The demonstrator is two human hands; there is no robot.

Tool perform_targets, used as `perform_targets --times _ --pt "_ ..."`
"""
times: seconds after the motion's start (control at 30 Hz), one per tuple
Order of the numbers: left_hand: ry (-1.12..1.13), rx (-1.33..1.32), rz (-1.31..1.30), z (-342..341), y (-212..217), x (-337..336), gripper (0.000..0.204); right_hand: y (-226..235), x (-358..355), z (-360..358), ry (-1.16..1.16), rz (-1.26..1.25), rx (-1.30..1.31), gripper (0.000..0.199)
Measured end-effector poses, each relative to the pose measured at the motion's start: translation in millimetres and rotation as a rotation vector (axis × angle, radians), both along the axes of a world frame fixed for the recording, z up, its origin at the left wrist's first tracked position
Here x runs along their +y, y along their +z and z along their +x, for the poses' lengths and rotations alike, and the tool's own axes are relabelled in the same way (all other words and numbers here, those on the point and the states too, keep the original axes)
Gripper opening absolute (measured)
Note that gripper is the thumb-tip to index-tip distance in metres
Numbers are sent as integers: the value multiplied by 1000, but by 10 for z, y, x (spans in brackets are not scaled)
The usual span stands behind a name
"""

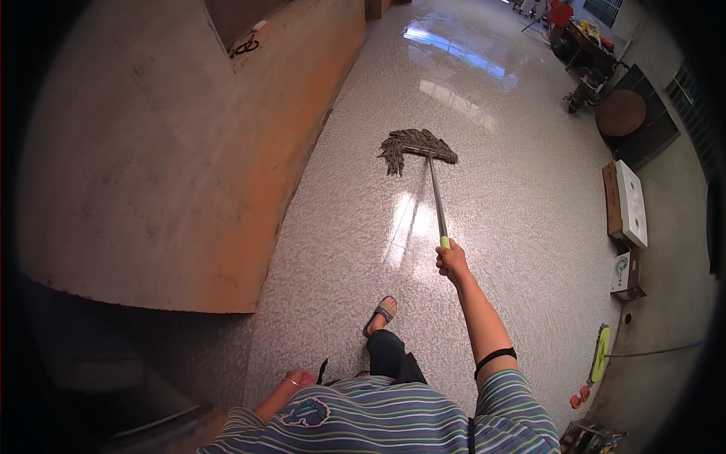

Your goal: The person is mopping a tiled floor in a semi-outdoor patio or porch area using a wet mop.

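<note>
My right hand (452,259) is closed around the green grip of a mop (436,193), arm stretched forward. The mop's metal pole runs away from me to a grey-brown string head (417,147), which lies flat on the floor with its strands fanned out on the far and left sides. Close to my waist, my left hand (301,377) hangs low with a bracelet at its wrist. Its fingers are too small and blurred to read, and no object shows in it.
The shiny speckled floor (355,227) has bright reflections. A bare wall (181,151) borders it on the left. Along the right stand boxes (630,204), a round brown board (620,113), a green flat mop (600,354) and red slippers (580,396). My sandalled foot (380,315) is forward.
</note>
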State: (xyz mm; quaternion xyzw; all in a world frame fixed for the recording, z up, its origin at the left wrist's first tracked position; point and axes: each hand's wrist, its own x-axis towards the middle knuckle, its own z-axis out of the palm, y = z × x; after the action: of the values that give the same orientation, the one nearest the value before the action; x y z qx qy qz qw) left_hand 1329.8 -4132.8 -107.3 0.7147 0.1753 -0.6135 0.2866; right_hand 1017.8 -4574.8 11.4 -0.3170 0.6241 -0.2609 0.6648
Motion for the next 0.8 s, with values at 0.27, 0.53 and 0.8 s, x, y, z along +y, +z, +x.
perform_targets --times 0.27,0.53,0.8 --pt "-212 42 -419 -476 258 -2631 29 -828 288 42 331 -404 252 70" --pt "-222 820 -119 -2263 -24 -3560 60 834 2382 -1384 48 482 19 58" --pt "10 1237 648 -2335 -408 -3522 22 1359 2383 -1670 385 -23 278 45"
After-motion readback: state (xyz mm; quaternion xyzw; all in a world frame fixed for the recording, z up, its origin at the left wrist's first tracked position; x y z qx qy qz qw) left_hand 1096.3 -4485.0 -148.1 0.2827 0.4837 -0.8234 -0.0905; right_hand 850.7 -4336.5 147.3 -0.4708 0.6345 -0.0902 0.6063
